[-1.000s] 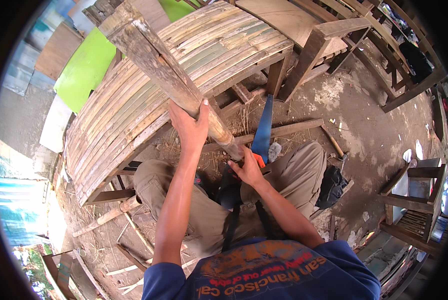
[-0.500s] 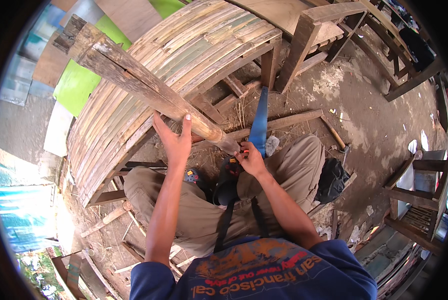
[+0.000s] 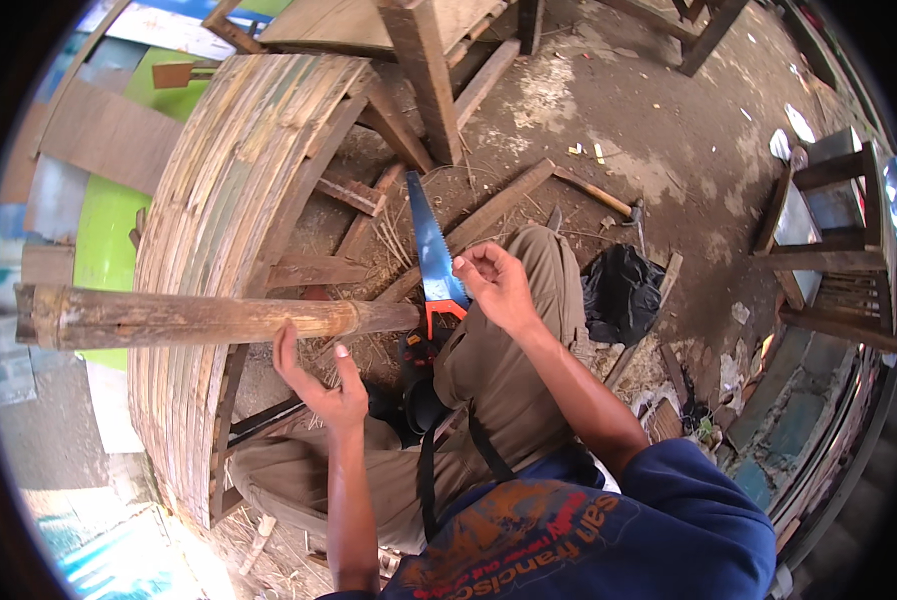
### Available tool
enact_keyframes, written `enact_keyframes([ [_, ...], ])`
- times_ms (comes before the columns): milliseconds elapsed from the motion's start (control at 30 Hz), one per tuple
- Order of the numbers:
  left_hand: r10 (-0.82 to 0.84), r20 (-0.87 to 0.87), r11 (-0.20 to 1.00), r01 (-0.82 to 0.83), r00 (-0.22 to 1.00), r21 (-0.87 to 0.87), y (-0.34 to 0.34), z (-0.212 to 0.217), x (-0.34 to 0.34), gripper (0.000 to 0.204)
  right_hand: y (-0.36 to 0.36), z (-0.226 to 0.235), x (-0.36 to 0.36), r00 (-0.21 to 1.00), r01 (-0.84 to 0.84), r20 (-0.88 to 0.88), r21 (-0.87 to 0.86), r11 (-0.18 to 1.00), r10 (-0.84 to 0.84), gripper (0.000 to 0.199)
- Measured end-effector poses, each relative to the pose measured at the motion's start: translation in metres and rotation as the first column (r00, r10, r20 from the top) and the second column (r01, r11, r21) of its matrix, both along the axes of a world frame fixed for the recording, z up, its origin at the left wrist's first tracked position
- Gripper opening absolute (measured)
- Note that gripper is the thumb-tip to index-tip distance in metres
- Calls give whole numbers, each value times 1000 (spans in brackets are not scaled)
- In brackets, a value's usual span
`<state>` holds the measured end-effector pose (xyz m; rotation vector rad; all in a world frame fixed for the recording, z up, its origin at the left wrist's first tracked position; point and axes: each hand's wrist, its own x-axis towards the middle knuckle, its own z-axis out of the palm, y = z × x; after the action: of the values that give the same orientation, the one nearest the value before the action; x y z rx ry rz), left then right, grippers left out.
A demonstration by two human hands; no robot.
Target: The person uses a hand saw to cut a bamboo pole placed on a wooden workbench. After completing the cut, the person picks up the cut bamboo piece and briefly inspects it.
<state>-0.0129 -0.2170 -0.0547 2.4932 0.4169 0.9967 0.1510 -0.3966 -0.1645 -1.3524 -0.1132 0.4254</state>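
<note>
A thick bamboo pole (image 3: 209,318) lies nearly level across the left half of the frame, its cut end at the far left edge and its other end near the centre; the left hand (image 3: 321,385) sits just below it, palm up and fingers spread wide, the fingertips (image 3: 285,338) touching or almost touching the pole's underside, nothing gripped; whether the pole rests on the hand or on something behind it cannot be told; the right hand (image 3: 496,285) hovers right of centre, over the right knee, fingers loosely curled and half open, holding nothing; just to its left a hand saw (image 3: 431,262) with a blue blade and an orange and black handle stands on end, blade pointing toward the top of the frame, handle low between the knees and close to the pole's near end; the right hand is just beside the saw's blade, not on it; the person sits in khaki trousers (image 3: 499,370) and a blue shirt; behind the pole a curved panel of bamboo slats (image 3: 219,200) runs from the upper left down to the lower left; a black bag (image 3: 624,290) lies on the dirt floor (image 3: 659,130) right of the knee; wooden chair frames (image 3: 834,230) stand at the right edge
</note>
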Motion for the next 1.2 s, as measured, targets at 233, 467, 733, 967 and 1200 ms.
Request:
enact_keyframes([
  [233,-256,-172,926,190,951,-328,-83,-43,20,36,-105,6,-4,899,437,-1,-32,899,-437,28],
  [467,-123,-110,906,66,986,-418,-94,-49,26,28,-137,-68,21,717,685,-15,-170,708,-697,25],
  [733,285,52,663,-158,957,-731,-60,-92,-18,23,-105,-216,16,976,-155,-87,-922,354,201,44],
  [967,409,49,655,-256,911,-710,-49,-112,-61,23,-72,-232,-9,910,-288,-220,-945,154,351,42],
  [1200,515,34,583,-320,857,-747,-22,-101,-77,26,-68,-238,-29,892,-314,-255,-943,106,373,40],
])
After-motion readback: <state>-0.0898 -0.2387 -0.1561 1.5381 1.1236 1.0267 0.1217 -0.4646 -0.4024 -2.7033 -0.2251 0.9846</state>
